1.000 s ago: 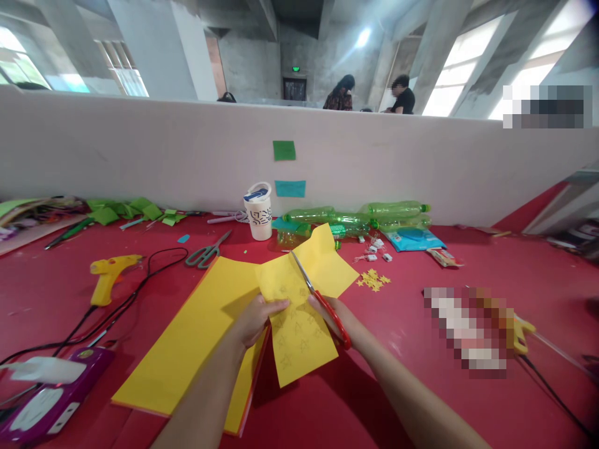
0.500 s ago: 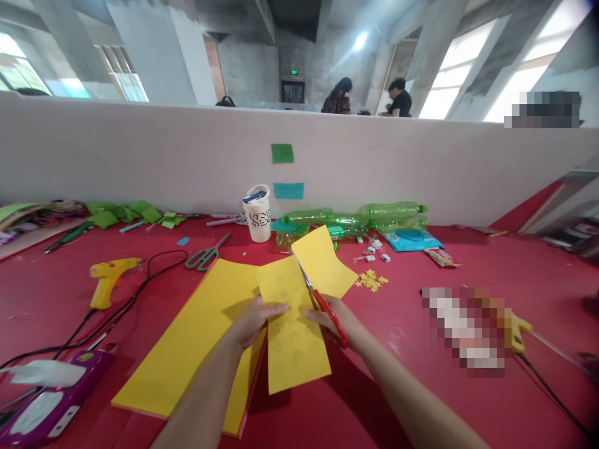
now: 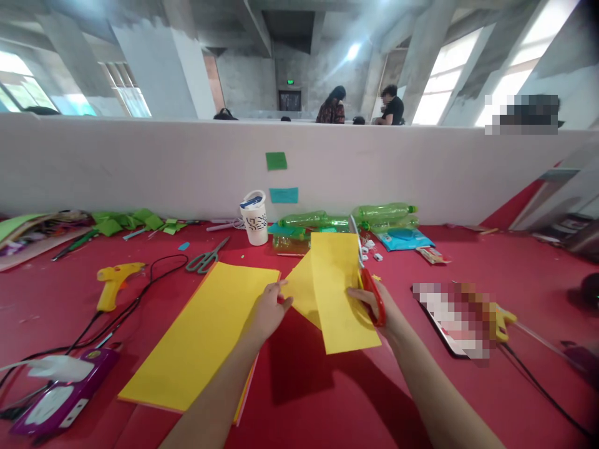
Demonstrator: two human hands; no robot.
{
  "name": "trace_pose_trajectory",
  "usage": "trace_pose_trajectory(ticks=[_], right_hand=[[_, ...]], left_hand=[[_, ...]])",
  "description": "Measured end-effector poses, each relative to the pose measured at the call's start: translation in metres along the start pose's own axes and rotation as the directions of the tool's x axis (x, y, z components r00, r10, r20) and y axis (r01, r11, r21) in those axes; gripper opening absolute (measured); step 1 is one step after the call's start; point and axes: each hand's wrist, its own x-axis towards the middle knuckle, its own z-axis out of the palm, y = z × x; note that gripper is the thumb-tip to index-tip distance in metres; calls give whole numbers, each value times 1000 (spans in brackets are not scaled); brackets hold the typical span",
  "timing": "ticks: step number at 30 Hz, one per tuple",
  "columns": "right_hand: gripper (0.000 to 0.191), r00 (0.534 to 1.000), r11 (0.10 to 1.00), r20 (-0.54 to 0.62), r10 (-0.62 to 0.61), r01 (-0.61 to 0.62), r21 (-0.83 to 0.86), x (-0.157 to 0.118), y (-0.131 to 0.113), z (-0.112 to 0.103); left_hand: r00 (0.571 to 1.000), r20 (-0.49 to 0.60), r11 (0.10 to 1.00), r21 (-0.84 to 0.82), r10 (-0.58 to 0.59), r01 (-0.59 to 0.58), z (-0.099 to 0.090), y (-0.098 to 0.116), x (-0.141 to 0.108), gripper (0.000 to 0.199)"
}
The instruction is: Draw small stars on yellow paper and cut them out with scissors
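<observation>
My right hand (image 3: 379,305) is closed on red-handled scissors (image 3: 374,293), blades pointing up, and on a rectangular yellow sheet (image 3: 344,299) held above the table. Behind that sheet lies another yellow piece (image 3: 302,290), partly hidden. My left hand (image 3: 274,305) has its fingers apart near this piece's left edge; it holds nothing. Under and left of my left forearm is a stack of yellow paper (image 3: 201,330) on the red table. Small yellow stars (image 3: 376,277) show just beyond my right hand.
Green plastic bottles (image 3: 384,218), a white cup (image 3: 255,221) and grey scissors (image 3: 208,257) stand or lie at the back. A yellow glue gun (image 3: 112,280) and purple power strip (image 3: 70,393) are left; another glue gun (image 3: 503,323) and a phone (image 3: 449,324) are right.
My left hand has let go of the yellow sheet. My right hand has carried the sheet and scissors to the right, and the sheet's marked face no longer shows.
</observation>
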Motion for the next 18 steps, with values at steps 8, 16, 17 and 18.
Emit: trace_pose_trajectory(ticks=[8,16,17,18], right_hand=[[53,996,976,-17,-92,93,197,3,13,-18],[48,997,965,-54,-61,72,251,7,17,-28],[48,997,965,-50,-66,76,251,7,16,-28],[47,996,965,-48,-76,86,249,6,16,-28]], left_hand=[[999,-48,946,324,15,1,0,20,28,15],[995,-80,972,232,57,-37,-14,45,28,14],[993,-110,976,215,42,-18,-22,45,25,19],[990,-140,983,184,14,12,-32,44,22,21]])
